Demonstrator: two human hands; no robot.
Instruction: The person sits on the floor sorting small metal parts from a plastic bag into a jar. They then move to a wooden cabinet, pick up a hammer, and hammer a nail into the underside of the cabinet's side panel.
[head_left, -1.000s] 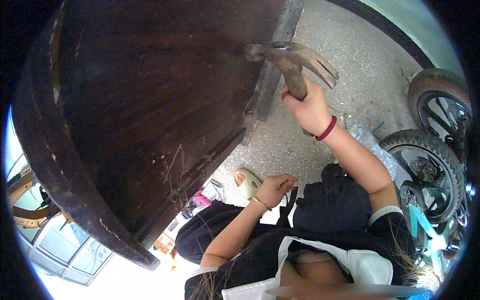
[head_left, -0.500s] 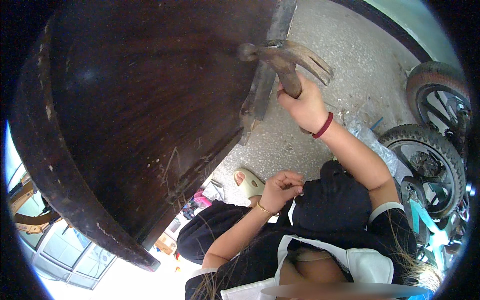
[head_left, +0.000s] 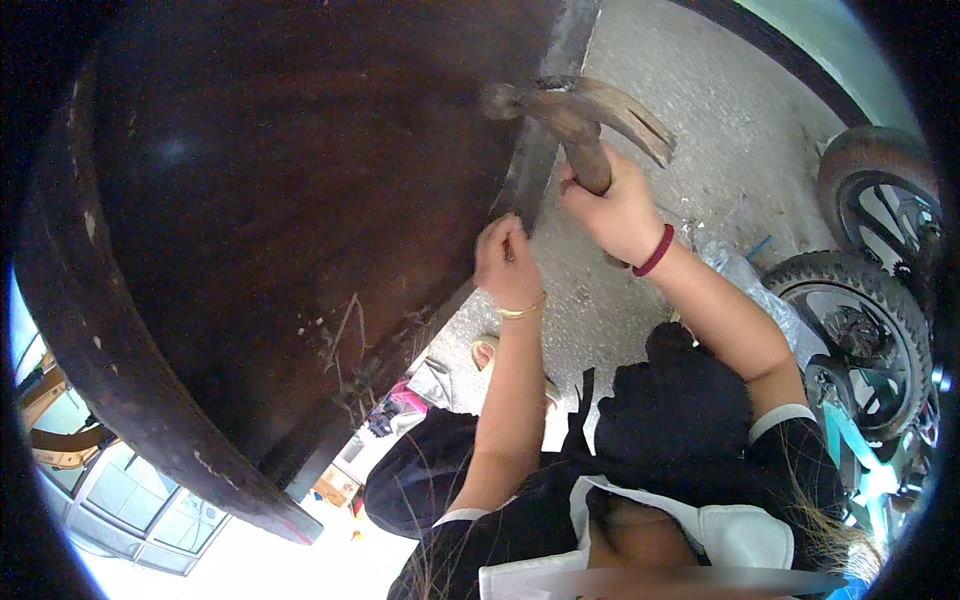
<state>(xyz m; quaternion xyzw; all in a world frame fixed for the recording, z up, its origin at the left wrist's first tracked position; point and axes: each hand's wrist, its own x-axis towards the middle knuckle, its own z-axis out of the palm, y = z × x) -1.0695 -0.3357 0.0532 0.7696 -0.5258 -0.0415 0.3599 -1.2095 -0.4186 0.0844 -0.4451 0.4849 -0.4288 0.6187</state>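
My right hand [head_left: 622, 212] is wrapped round the handle of a worn claw hammer [head_left: 572, 108]. The hammer's round face points left, over the dark wooden panel [head_left: 300, 200], and its claw points right. At the panel's right-hand edge my left hand [head_left: 508, 265] is closed, fingers curled toward the corner of a grey-brown edge strip [head_left: 535, 160]. What it pinches, if anything, is too small to make out. Several thin, nail-like pieces [head_left: 348, 345] lie on the panel's near part, left of my left forearm.
A raised curved rim [head_left: 130, 300] bounds the panel on the left. Bicycle wheels [head_left: 850, 310] and clear plastic wrapping [head_left: 745, 275] are on the speckled floor [head_left: 690, 120] at right. A sandal [head_left: 483, 352] shows below the panel's edge.
My left hand has moved from beside my knee up and left to the panel's edge strip. The right hand and hammer have shifted slightly to the right.
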